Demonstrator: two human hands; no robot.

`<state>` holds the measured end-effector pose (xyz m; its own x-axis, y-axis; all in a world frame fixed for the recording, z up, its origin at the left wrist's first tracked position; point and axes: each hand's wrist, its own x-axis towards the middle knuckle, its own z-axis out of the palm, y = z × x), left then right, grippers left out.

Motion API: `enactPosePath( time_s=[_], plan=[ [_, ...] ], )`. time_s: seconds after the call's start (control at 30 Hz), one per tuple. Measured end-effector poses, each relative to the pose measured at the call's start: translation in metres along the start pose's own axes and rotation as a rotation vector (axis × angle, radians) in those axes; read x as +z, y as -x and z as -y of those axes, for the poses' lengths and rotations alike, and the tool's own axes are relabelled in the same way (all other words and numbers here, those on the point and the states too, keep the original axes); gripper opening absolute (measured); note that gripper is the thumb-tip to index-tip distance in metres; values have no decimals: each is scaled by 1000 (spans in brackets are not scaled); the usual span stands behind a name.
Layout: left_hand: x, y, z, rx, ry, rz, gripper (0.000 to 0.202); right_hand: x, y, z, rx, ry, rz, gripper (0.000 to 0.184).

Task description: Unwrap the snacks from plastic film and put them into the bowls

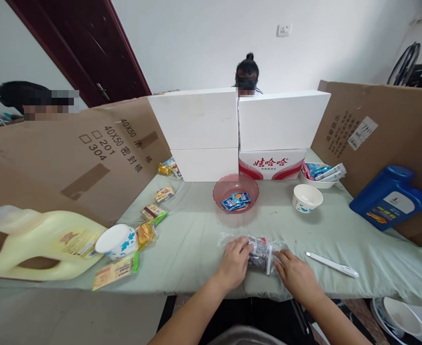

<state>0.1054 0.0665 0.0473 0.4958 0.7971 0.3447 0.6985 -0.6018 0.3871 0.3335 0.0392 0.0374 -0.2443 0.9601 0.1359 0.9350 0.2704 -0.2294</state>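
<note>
A clear plastic-wrapped package [259, 255] with dark contents and a white band near its right end lies at the table's front. My left hand [235, 262] is closed over its left end, thumb and fingers on the wrapping. At the other end, the fingers of my right hand [296, 271] pinch the loose clear film. What exactly is inside the wrapping cannot be made out. To the right of my right hand lies a white utility knife [333, 264]. Beyond the package stands a pink transparent bowl [218, 201] holding several blue sachets [236, 201].
Left are a yellow jug [49, 239], a paper bowl [116, 241] and several snack packets [153, 213]. Right are another paper bowl [307, 199], a white bowl of sachets [320, 184] and a blue bottle [390, 197]. White boxes [196, 120] and cardboard [124, 153] wall the table; two people are beyond.
</note>
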Motion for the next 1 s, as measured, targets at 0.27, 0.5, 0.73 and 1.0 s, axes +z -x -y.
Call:
enactPosePath(
  time_s=[0.27,0.5,0.73,1.0],
  plan=[
    [4,-11,13,-108,-68,127,52,-15,-3,18,-275,-265,-219,26],
    [-2,-4,9,-105,-73,22,26,3,-24,7,-216,-189,-199,35],
    [-34,23,-2,41,88,422,16,-11,-13,5,-179,-291,-213,30],
    [-20,-20,-11,-13,156,290,20,-12,-37,16,-116,-184,0,26]
  ],
)
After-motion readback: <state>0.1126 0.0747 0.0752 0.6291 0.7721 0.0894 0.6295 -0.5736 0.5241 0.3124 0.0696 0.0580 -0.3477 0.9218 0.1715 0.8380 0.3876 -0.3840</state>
